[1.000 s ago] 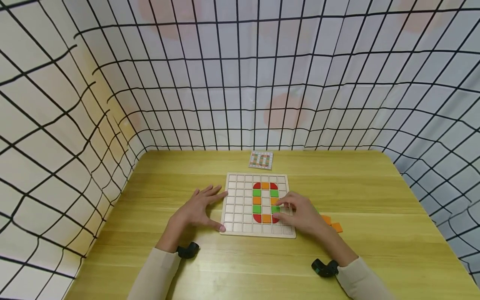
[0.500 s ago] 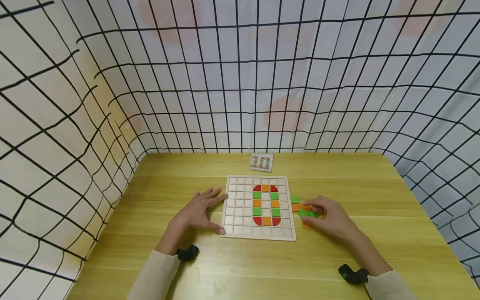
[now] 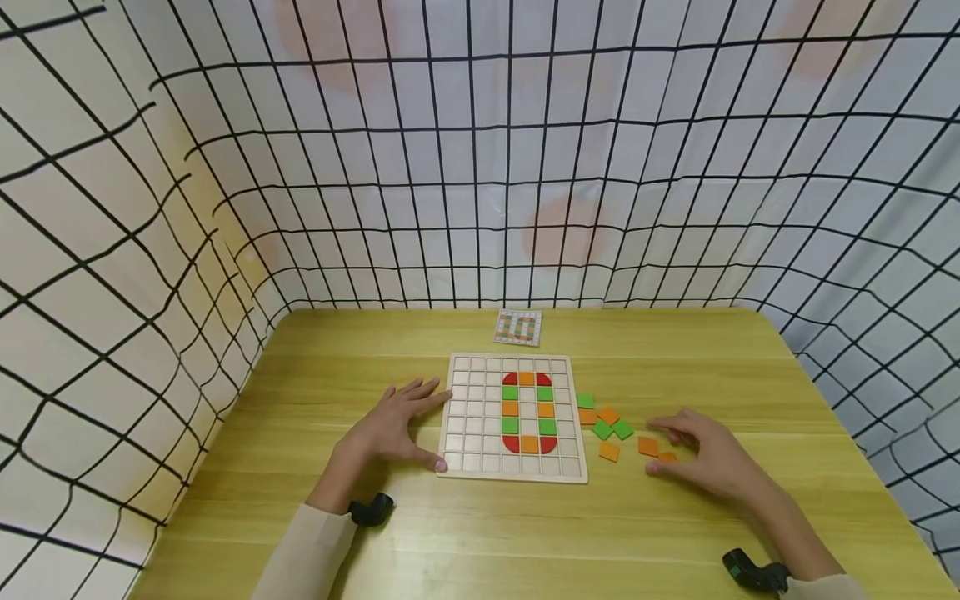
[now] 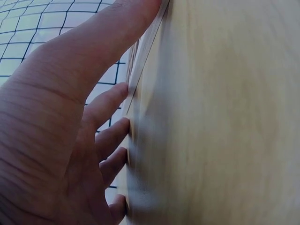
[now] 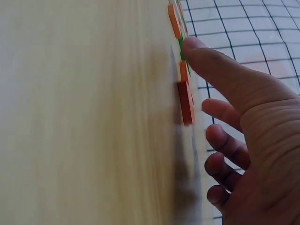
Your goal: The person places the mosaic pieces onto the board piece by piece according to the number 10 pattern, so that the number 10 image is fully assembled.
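Observation:
A pale wooden grid board [image 3: 472, 433] lies on the table, with red, orange and green tiles set into an upright oval ring on its right half. My left hand [image 3: 390, 425] is spread at the board's left side, thumb at the lower left corner and index fingertip at the left edge. Over the table on the right, my right hand [image 3: 708, 454] has its thumb and index finger apart around two orange tiles [image 3: 648, 447], holding nothing. Between that hand and the board lie loose green tiles [image 3: 622, 429] and orange tiles [image 3: 609, 452]. In the right wrist view, an orange tile [image 5: 186, 103] sits below the thumb.
A small pattern card [image 3: 517, 327] with a printed coloured grid lies behind the board. The wooden table [image 3: 480, 533] is enclosed by white cloth walls with a black grid [image 3: 480, 200] at the back and sides.
My right hand has moved from the tiles on the board's right side out to the right, spreading over the loose tiles and exposing them. The left hand has stayed at the board's edge.

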`<act>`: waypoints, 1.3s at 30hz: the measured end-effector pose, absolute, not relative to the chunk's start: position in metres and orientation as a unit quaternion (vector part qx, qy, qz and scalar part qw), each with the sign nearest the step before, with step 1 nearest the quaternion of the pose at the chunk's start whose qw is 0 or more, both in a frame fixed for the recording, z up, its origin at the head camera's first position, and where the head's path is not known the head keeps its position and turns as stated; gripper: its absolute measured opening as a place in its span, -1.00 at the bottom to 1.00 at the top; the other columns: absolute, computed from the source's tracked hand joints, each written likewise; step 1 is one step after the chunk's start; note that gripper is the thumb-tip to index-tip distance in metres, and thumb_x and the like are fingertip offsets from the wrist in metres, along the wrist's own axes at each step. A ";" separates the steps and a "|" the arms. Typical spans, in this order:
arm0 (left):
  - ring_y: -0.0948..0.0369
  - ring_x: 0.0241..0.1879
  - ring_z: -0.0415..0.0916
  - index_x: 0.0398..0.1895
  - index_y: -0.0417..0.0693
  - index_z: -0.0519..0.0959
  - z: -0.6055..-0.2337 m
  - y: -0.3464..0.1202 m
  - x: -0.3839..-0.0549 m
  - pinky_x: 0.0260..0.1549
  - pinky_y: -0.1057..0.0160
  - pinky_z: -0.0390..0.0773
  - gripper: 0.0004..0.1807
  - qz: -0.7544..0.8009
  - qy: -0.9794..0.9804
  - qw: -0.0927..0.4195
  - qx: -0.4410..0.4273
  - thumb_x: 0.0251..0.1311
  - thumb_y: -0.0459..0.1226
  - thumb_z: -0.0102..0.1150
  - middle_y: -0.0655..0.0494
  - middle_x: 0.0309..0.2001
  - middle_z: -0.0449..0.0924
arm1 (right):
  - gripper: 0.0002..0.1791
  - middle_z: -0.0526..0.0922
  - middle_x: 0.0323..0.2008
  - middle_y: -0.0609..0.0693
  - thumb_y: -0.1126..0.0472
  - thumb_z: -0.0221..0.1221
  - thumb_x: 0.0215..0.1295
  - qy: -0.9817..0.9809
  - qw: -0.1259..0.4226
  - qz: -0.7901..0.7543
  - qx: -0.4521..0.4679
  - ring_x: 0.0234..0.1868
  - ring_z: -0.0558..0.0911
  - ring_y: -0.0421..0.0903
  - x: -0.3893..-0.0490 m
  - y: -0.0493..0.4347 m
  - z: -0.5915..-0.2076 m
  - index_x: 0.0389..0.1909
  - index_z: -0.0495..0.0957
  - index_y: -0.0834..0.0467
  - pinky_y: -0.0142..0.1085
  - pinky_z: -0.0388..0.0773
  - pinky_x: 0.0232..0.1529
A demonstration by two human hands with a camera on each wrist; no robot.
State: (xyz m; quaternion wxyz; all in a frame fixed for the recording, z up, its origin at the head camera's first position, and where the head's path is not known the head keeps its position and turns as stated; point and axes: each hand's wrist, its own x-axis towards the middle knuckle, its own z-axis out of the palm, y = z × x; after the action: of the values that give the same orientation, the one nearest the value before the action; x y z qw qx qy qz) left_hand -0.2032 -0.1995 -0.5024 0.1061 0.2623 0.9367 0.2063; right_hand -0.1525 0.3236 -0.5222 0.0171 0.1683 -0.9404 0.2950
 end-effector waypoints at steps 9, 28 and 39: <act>-0.11 0.66 -0.15 0.61 0.31 0.22 -0.500 -0.201 -0.204 0.55 -0.40 -0.20 0.29 0.207 0.937 0.108 0.261 -0.29 0.45 0.51 0.05 0.67 0.01 | -0.39 0.51 -0.31 -0.20 -0.15 0.53 0.08 -0.936 0.002 0.306 0.175 -0.30 0.39 -0.27 -0.148 0.342 -0.529 0.17 0.68 -0.09 -0.40 0.33 -0.31; -0.11 0.66 -0.11 0.60 0.29 0.25 -0.502 -0.201 -0.202 0.53 -0.41 -0.13 0.30 0.202 0.938 0.098 0.265 -0.31 0.47 0.50 0.03 0.66 0.05 | -0.73 0.65 -0.28 -0.30 -0.12 0.45 0.21 -0.934 -0.015 0.323 0.155 -0.26 0.54 -0.31 -0.155 0.348 -0.523 -0.08 0.76 -0.23 -0.38 0.50 -0.17; -0.11 0.66 -0.11 0.60 0.31 0.24 -0.503 -0.199 -0.203 0.53 -0.41 -0.14 0.29 0.199 0.939 0.097 0.264 -0.29 0.45 0.51 0.04 0.66 0.04 | -0.69 0.54 -0.37 -0.24 -0.13 0.47 0.18 -0.937 0.048 0.302 0.168 -0.33 0.39 -0.24 -0.190 0.315 -0.505 -0.09 0.77 -0.16 -0.36 0.34 -0.37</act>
State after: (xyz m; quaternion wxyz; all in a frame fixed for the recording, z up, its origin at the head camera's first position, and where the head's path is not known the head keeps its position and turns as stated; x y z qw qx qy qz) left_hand -0.2026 -0.1990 -0.5032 0.0972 0.2643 0.9386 0.1993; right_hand -0.1896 0.3148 -0.5047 0.0478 0.1684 -0.9372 0.3018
